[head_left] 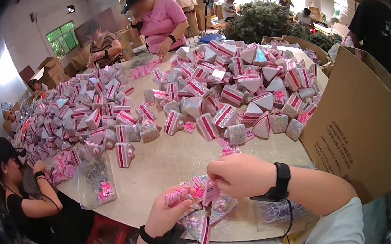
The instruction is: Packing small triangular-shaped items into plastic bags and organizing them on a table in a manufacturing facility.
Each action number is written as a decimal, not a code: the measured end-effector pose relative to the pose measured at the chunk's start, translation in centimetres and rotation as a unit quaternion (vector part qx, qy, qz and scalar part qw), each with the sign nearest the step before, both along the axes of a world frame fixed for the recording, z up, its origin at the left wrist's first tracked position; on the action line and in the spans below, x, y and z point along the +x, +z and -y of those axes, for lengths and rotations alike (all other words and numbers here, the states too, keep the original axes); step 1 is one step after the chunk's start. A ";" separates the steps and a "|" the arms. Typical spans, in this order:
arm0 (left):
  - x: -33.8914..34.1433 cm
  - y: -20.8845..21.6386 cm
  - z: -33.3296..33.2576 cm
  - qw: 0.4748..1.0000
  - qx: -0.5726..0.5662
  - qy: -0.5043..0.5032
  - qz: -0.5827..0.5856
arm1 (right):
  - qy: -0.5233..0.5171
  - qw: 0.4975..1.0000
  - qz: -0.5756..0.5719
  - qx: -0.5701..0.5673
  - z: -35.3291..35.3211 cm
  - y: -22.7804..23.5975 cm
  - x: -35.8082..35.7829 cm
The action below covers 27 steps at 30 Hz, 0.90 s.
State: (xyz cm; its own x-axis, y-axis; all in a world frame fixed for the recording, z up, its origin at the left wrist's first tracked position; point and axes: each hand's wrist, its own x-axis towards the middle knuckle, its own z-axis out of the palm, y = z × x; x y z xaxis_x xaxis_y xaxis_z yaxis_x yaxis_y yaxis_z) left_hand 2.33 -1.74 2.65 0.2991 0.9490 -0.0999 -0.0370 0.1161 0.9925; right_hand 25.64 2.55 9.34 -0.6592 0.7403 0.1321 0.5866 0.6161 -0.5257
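At the near edge of the table, my left hand (pixel 161 217) is closed, with pink printed tags (pixel 176 196) pinched between thumb and fingers. Just to its right, my right hand (pixel 242 175) bends down from above and grips a single pink tag (pixel 210 192) by its upper end. Below and between the hands lie cake-slice ornaments (pixel 196 226) with clear sides, pastel beads and pink striped edges. My left hand is close to them; whether it touches them I cannot tell. Any string on the tags is too small to make out.
Big heaps of cake-slice ornaments (pixel 232 95) cover the far and left table (pixel 149 189). A clear bag of silvery strings (pixel 97 183) lies left; more strings (pixel 276 213) sit under my right forearm. A tall cardboard box (pixel 361 107) stands right. Co-workers (pixel 168 22) work around the table.
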 end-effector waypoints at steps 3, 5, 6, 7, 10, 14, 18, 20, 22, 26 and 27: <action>0.5 0.3 -0.2 0.992 0.064 0.006 -0.113 | -0.026 0.997 0.028 -0.073 0.3 0.2 1.0; 0.8 0.4 -0.3 0.966 0.136 0.031 -0.218 | -0.034 0.986 0.073 -0.146 0.5 1.0 1.2; 0.7 0.4 -0.4 0.950 0.173 0.044 -0.255 | -0.024 0.974 0.042 -0.221 0.4 1.1 1.5; 0.5 0.3 -0.6 0.932 0.210 0.057 -0.290 | -0.015 0.956 0.011 -0.294 0.4 1.1 1.8; -0.1 0.2 -1.0 0.908 0.242 0.072 -0.336 | 0.014 0.900 -0.065 -0.431 0.2 1.0 2.1; -1.1 -0.2 -0.8 0.913 0.216 0.090 -0.335 | 0.079 0.874 -0.151 -0.454 0.3 1.0 1.6; -1.8 0.1 -0.2 0.927 0.197 0.087 -0.306 | 0.062 0.982 0.027 -0.178 -0.4 0.4 -1.0; -1.9 -0.2 0.1 0.945 0.176 0.096 -0.260 | 0.023 0.993 0.101 -0.052 -1.1 -1.1 -3.1; -2.0 0.1 0.6 0.938 0.186 0.124 -0.264 | 0.022 0.990 0.133 -0.034 -2.4 -1.6 -5.3; -3.0 -0.5 1.6 0.934 0.194 0.161 -0.252 | 0.056 0.973 0.225 0.015 -5.9 -5.1 -8.5; -3.5 -0.9 1.8 0.945 0.169 0.175 -0.218 | 0.043 0.964 0.262 -0.003 -6.3 -5.0 -9.4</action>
